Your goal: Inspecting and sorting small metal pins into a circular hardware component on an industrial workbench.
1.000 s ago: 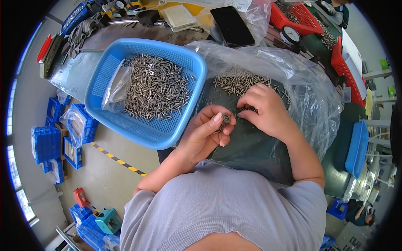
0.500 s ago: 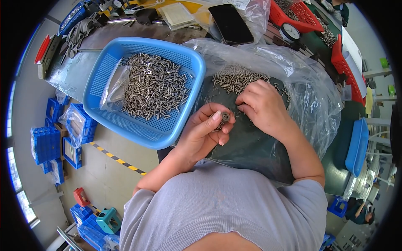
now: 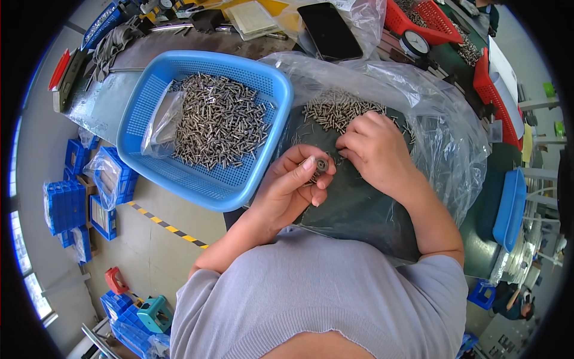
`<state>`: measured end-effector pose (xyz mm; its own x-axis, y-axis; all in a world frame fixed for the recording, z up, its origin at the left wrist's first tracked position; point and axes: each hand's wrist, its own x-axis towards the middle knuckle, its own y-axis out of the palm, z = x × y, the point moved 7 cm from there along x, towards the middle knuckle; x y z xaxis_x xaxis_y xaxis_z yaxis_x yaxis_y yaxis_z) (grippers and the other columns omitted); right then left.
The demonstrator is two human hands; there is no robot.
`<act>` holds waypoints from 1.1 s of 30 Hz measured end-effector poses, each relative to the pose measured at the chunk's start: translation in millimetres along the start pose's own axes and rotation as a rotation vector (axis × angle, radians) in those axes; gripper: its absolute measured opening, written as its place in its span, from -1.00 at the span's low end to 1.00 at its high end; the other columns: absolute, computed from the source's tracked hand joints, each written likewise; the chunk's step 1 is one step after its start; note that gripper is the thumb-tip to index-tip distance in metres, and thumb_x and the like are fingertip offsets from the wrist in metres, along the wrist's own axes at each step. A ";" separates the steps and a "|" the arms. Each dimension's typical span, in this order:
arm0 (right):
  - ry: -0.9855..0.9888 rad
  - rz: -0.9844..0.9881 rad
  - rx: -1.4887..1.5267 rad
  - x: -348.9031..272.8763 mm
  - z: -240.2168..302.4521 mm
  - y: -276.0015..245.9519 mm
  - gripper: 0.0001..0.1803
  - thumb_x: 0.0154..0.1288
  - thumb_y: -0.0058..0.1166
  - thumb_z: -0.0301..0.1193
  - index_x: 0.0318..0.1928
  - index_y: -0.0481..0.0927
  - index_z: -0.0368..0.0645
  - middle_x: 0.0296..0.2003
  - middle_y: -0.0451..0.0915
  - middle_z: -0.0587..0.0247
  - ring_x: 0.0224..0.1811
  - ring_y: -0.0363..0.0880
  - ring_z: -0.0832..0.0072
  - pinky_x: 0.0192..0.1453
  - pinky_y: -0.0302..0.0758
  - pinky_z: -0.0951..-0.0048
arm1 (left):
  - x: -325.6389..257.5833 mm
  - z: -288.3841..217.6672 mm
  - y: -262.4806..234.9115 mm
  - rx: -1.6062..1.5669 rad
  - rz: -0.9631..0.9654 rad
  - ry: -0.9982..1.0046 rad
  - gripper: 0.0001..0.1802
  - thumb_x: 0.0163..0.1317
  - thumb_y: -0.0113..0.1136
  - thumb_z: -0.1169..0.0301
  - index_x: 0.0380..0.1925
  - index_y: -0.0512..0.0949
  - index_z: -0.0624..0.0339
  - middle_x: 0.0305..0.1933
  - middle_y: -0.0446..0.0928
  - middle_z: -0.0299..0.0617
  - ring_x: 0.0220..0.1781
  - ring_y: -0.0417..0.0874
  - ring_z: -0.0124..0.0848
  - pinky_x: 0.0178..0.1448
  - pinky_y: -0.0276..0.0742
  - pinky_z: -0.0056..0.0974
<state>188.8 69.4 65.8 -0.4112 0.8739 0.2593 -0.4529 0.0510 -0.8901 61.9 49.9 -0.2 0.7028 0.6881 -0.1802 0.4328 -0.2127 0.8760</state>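
Drawing together, my right hand's [image 3: 375,152] fingers are seemingly picking near the far pins [image 3: 335,113], grip unclear, while my left hand [image 3: 290,182] is pinching a round metal part [image 3: 321,165].

Wall [image 3: 42,131]: pale, on your left.
Windows [image 3: 37,293]: bright, along this wall.
Floor [image 3: 131,257]: greyish, with a yellow-black striped line [image 3: 167,225] at your left.
Workbench [image 3: 476,242]: dark green, before you.

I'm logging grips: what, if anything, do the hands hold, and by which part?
Left hand: a round metal piece, by its outer edge. Right hand: cannot tell.
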 end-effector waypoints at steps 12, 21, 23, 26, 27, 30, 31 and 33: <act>0.336 -0.023 0.782 -2.8 -0.4 -3.1 -0.94 0.09 0.18 -0.57 -0.38 0.57 -0.21 -0.40 0.55 0.32 -0.37 0.56 0.48 -0.24 0.47 0.52 | -0.5 1.0 -0.4 0.009 0.009 -0.017 -0.77 0.36 0.05 0.30 -0.09 0.43 0.18 -0.19 0.49 -0.17 -0.29 0.45 -0.51 -0.34 0.40 -0.42; 0.063 -0.139 0.687 -0.3 14.0 -5.3 -0.86 0.01 0.23 -0.62 -0.40 0.56 -0.17 -0.39 0.52 0.31 -0.28 0.51 0.43 -0.20 0.45 0.46 | 0.4 3.0 0.0 -0.012 -0.003 -0.031 -0.78 0.34 0.07 0.32 -0.09 0.44 0.17 -0.25 0.49 -0.22 -0.29 0.46 -0.52 -0.36 0.41 -0.43; -0.013 -0.191 0.565 0.3 19.9 -11.6 -0.84 -0.04 0.26 -0.60 -0.41 0.56 -0.16 -0.40 0.52 0.30 -0.30 0.49 0.37 -0.19 0.43 0.42 | 0.3 3.3 -0.4 -0.018 0.004 -0.030 -0.78 0.34 0.07 0.33 -0.09 0.44 0.17 -0.25 0.48 -0.22 -0.29 0.46 -0.52 -0.36 0.41 -0.43; -0.041 -0.195 0.544 0.6 22.2 -12.8 -0.82 -0.07 0.29 -0.58 -0.42 0.56 -0.15 -0.40 0.52 0.32 -0.31 0.48 0.37 -0.21 0.42 0.42 | -0.2 3.5 -1.3 -0.024 0.000 -0.021 -0.79 0.33 0.08 0.34 -0.10 0.44 0.17 -0.27 0.48 -0.23 -0.30 0.46 -0.52 -0.37 0.41 -0.43; -0.041 -0.195 0.544 0.5 21.9 -12.8 -0.82 -0.07 0.29 -0.58 -0.42 0.56 -0.15 -0.40 0.52 0.32 -0.31 0.48 0.37 -0.21 0.42 0.42 | -0.4 3.5 -2.1 -0.029 -0.004 -0.019 -0.79 0.33 0.09 0.34 -0.10 0.45 0.17 -0.27 0.48 -0.23 -0.31 0.46 -0.52 -0.37 0.42 -0.43; -0.063 -0.180 0.551 0.2 21.6 -12.4 -0.82 -0.08 0.30 -0.57 -0.43 0.56 -0.15 -0.40 0.52 0.32 -0.31 0.48 0.36 -0.22 0.42 0.41 | 0.1 3.1 -2.5 -0.031 -0.017 -0.015 -0.80 0.33 0.09 0.34 -0.11 0.45 0.17 -0.28 0.48 -0.24 -0.33 0.47 -0.52 -0.37 0.42 -0.43; -0.043 -0.174 0.544 -0.1 20.8 -11.8 -0.82 -0.08 0.30 -0.57 -0.44 0.55 -0.15 -0.40 0.52 0.32 -0.31 0.48 0.37 -0.22 0.42 0.41 | 0.2 3.1 -3.1 -0.029 -0.026 -0.013 -0.80 0.33 0.09 0.35 -0.11 0.45 0.17 -0.29 0.48 -0.24 -0.33 0.47 -0.52 -0.37 0.42 -0.43; -0.022 -0.167 0.537 0.5 20.0 -11.3 -0.83 -0.09 0.30 -0.57 -0.45 0.55 -0.15 -0.40 0.52 0.32 -0.31 0.48 0.37 -0.22 0.43 0.41 | 0.8 3.9 -4.6 -0.021 -0.028 -0.007 -0.80 0.33 0.09 0.35 -0.12 0.45 0.17 -0.30 0.48 -0.24 -0.34 0.47 -0.52 -0.38 0.42 -0.42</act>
<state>177.8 59.6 83.5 -0.3135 0.8643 0.3933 -0.8500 -0.0708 -0.5220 62.7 48.7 -6.1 0.6943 0.6889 -0.2081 0.4410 -0.1787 0.8795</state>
